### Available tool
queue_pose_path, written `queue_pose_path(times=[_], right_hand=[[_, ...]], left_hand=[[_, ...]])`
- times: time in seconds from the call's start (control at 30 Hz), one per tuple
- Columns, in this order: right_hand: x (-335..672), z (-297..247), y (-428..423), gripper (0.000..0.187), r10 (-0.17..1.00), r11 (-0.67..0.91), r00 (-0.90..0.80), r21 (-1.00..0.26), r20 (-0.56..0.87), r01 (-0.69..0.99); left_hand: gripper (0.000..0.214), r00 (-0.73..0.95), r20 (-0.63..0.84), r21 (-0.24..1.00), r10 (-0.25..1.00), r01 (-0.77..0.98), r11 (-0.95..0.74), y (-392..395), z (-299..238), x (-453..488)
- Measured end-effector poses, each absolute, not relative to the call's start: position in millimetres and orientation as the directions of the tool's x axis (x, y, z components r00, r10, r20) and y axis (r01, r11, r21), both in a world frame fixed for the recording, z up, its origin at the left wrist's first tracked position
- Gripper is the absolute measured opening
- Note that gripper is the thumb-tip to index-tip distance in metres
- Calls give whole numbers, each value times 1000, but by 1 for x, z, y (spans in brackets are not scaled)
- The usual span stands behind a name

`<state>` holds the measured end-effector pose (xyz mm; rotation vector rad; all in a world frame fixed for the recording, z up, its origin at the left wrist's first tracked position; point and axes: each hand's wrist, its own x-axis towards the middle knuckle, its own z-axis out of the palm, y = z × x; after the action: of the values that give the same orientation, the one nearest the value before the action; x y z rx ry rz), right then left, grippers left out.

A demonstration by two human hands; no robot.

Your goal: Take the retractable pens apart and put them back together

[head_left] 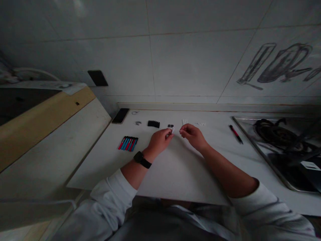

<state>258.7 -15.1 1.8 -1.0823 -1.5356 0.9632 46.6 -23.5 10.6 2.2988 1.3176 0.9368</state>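
My left hand (159,141), a dark watch on its wrist, pinches a small white piece (173,130) between thumb and fingertips. Just to the right, my right hand (194,134) has its thumb and fingertips pressed together; whatever is between them is too small to make out. Behind my left fingers lie small dark pieces (170,126). A row of black pieces (153,124) and some tiny metallic parts (137,123) sit further left. Thin white strips (185,121) and small white bits (201,124) lie behind my right hand. Red and blue pen-like barrels (128,143) lie side by side on the left.
A phone (120,115) and a thin ring (135,112) lie at the back left of the white tabletop (175,177). A red and black pen (236,134) is on the right, beside a metal-rimmed stove (260,154). A tiled wall (185,67) rises behind.
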Motion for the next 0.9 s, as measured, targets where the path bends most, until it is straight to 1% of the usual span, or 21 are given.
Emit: queue_pose_path(times=[0.13, 0.27, 0.63, 0.77, 0.9], right_hand=[[256, 2, -15, 35, 962, 271, -57, -957, 266, 101], [259, -3, -12, 36, 960, 280, -7, -955, 281, 97], [258, -8, -19, 29, 912, 402, -23, -880, 410, 254], [259, -7, -20, 25, 896, 429, -23, -854, 443, 296], [256, 0, -24, 25, 881, 452, -42, -813, 471, 368]], left_hand=[[9, 368, 431, 550, 824, 617, -563, -23, 2, 53], [9, 387, 435, 567, 813, 584, -581, -23, -1, 52], [12, 424, 436, 532, 794, 590, -607, -21, -3, 48], [14, 430, 429, 533, 794, 589, -607, -21, -3, 48], [16, 435, 431, 531, 791, 587, -612, -21, -4, 48]])
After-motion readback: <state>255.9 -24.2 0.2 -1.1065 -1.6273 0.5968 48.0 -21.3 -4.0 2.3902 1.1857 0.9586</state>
